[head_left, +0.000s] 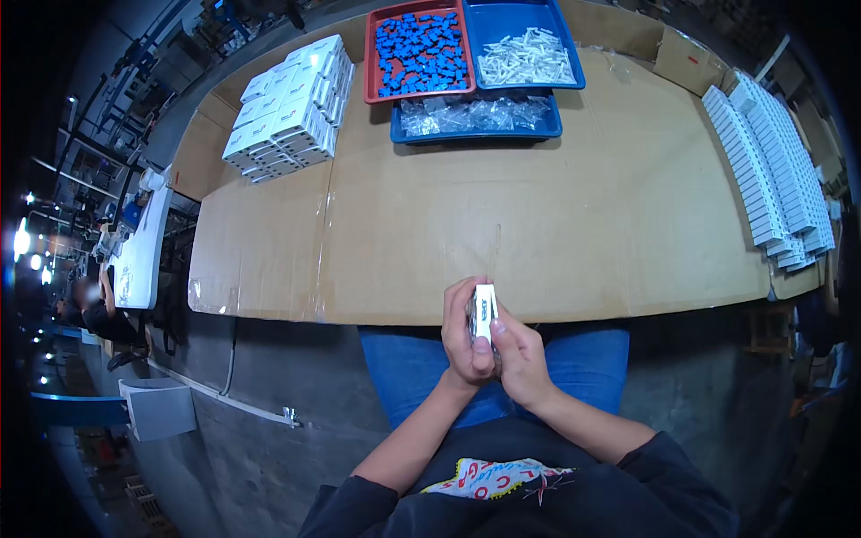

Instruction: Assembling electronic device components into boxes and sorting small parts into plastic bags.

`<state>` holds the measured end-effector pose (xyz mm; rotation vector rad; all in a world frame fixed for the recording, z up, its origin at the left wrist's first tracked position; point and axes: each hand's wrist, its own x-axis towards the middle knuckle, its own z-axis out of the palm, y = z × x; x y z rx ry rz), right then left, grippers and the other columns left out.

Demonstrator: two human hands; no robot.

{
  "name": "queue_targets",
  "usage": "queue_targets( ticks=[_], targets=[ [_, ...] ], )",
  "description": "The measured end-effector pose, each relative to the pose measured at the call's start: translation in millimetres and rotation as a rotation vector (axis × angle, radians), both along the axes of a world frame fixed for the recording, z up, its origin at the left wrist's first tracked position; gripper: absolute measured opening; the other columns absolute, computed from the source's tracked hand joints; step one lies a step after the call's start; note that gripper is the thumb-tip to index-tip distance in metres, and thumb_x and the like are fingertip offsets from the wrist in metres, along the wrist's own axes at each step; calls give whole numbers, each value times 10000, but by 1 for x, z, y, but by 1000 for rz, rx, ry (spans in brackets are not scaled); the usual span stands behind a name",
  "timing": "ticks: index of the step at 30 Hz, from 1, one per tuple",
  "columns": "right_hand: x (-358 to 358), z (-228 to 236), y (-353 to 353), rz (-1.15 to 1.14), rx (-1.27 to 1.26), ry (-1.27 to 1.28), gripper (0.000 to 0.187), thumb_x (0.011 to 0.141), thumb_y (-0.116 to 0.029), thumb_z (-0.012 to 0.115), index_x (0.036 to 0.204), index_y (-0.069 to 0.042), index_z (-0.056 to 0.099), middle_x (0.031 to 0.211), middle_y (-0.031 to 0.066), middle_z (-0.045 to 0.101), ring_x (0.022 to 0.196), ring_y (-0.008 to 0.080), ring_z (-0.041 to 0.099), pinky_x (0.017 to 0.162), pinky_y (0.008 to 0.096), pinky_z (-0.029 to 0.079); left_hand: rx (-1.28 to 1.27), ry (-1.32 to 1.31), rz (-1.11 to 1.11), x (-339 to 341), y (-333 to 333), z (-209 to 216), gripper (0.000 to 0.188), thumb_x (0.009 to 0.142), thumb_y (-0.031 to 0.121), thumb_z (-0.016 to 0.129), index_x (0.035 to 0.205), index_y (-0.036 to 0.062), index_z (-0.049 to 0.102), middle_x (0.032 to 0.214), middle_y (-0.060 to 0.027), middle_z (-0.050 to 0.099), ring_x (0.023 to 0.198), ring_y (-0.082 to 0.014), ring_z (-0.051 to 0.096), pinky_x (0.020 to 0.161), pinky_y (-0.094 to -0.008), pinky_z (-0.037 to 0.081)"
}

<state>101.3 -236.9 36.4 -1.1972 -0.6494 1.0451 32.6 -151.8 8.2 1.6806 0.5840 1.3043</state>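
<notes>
A cardboard-covered table (538, 233) bears a red tray (372, 63) of blue pieces, two blue trays (567, 54) (white and clear parts), and stacked boxes (287, 108). At its near edge, left hand (466, 336) and right hand (520, 354) clasp a small white box (484, 309).

We see a white small box (485, 309) with dark print. The bench (538, 233) is brown cardboard. A red tray (371, 54) carries blue pieces (421, 52), 2 blue trays (563, 36) carry white and clear ones. The stacked boxes (291, 108) are white, the trousers (404, 368) blue.
</notes>
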Motion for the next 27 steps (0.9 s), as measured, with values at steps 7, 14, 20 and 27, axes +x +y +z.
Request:
queue_targets(
  ticks=[7, 14, 20, 27],
  targets=[
    [1, 2, -4, 40, 69, -174, 511, 1126, -199, 471, 1557, 72, 444, 1531, 225, 540, 1407, 279, 536, 1162, 361, 411, -42, -51, -5, -7, -7, -11, 879, 966, 644, 438, 1331, -150, 532, 1274, -287, 572, 1159, -372, 614, 1004, -464, 509],
    [4, 1, -3, 76, 94, -295, 529, 1123, -204, 483, 1580, 55, 420, 1520, 209, 549, 1387, 260, 547, 1147, 351, 423, -93, -116, -14, -9, -11, -14, 889, 963, 682, 421, 1367, -106, 505, 1287, -228, 543, 1210, -305, 570, 1052, -432, 474],
    [33, 0, 1, 154, -100, 30, 572, 1136, -281, 509, 1601, 34, 400, 1420, 145, 603, 1267, 199, 589, 1082, 319, 458, 26, 83, -114, -4, 3, -20, 1174, 948, 797, 468, 1629, -112, 172, 1491, -277, 396, 1375, -348, 458, 1177, -466, 369],
    [61, 14, -6, 276, -136, -526, 883, 970, -403, 758, 1625, 5, 329, 1572, 238, 468, 1396, 335, 555, 1103, 424, 500, -777, -207, -232, -6, -4, -7, 961, 1040, 780, 271, 1679, 66, 195, 1466, -178, 525, 1344, -285, 548, 1140, -432, 436]
  ],
)
